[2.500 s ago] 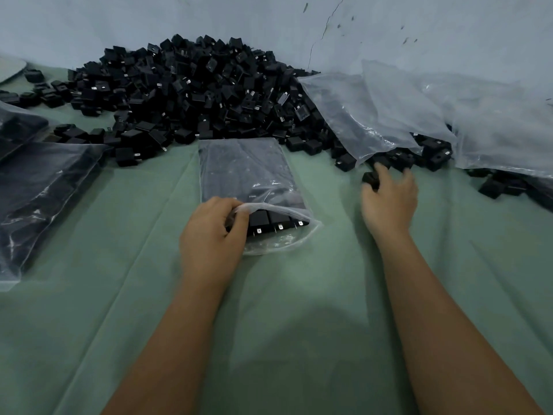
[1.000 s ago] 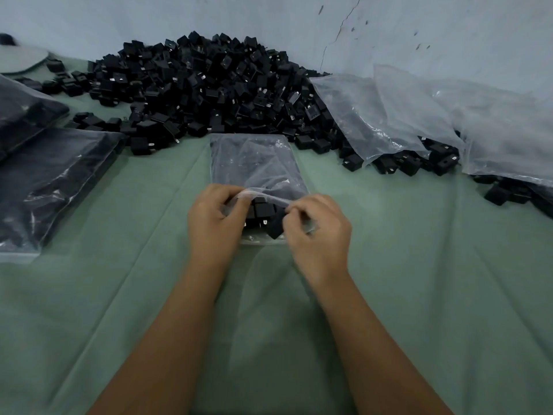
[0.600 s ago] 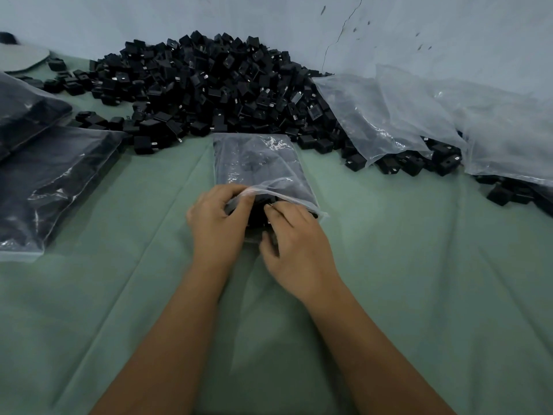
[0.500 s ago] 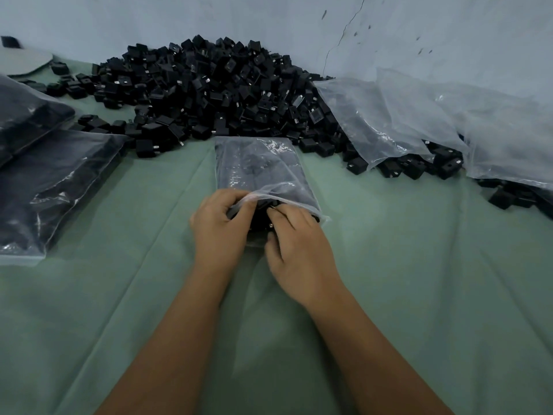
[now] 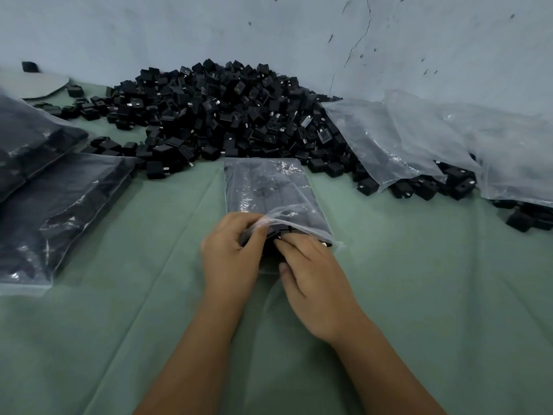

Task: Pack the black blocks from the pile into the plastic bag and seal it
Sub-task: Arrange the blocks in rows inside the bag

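Since reaching for the pile of black blocks (image 5: pixel 227 115), the right hand (image 5: pixel 314 280) now pushes straight fingers into the plastic bag (image 5: pixel 269 190) lying on the green-covered table (image 5: pixel 419 280), its mouth's upper lip pinched by the left hand (image 5: pixel 232 256).

no readable text, no labels or brand marks on blocks (image 5: pixel 227 115), bags (image 5: pixel 269 187), cloth or wall

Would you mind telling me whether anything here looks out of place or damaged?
Nothing among the task's things stands out. The bag lies flat with its mouth open at the hands, and the pile sits against the wall. The only flaw is a thin crack running down the wall, right of the pile.
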Demonstrator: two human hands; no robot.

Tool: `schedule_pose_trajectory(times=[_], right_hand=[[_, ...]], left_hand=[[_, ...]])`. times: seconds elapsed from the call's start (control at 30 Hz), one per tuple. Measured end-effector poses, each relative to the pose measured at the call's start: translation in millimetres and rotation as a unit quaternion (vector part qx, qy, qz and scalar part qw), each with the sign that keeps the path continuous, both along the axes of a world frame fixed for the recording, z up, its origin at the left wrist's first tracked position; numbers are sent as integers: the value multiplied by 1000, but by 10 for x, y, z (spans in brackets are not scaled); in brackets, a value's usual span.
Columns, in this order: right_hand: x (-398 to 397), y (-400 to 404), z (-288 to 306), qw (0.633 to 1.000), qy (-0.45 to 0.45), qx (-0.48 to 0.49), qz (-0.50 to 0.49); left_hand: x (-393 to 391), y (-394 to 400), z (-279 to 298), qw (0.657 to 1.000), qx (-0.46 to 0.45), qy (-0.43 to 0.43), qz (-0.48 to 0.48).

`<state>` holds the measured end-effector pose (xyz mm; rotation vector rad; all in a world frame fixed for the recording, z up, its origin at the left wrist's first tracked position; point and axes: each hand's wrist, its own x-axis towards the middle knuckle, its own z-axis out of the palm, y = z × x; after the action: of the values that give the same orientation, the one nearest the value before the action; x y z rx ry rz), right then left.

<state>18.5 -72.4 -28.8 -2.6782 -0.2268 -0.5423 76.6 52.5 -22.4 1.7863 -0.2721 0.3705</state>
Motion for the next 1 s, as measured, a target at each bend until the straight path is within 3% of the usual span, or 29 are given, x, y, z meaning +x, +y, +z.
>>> schedule_pose_trajectory(times=[0.13, 0.3, 0.43, 0.5, 0.67, 1.0], right_hand=[[53, 58, 8, 1000, 17, -14, 7], [262, 161, 168, 994, 80, -29, -67], [730, 223, 305, 951, 256, -139, -100], [994, 236, 289, 930, 294, -181, -129], [1417, 277, 209, 947, 189, -32, -257], [1496, 165, 333, 957, 221, -83, -171]], left_hand=[[-30, -16, 30, 992, 63, -87, 65], [-13, -16, -35, 977, 103, -171, 81], [3, -18, -49, 978, 84, -181, 57], [11, -12, -55, 978, 76, -184, 53], [45, -17, -81, 983, 64, -165, 55], [107, -27, -105, 988, 65, -140, 30]])
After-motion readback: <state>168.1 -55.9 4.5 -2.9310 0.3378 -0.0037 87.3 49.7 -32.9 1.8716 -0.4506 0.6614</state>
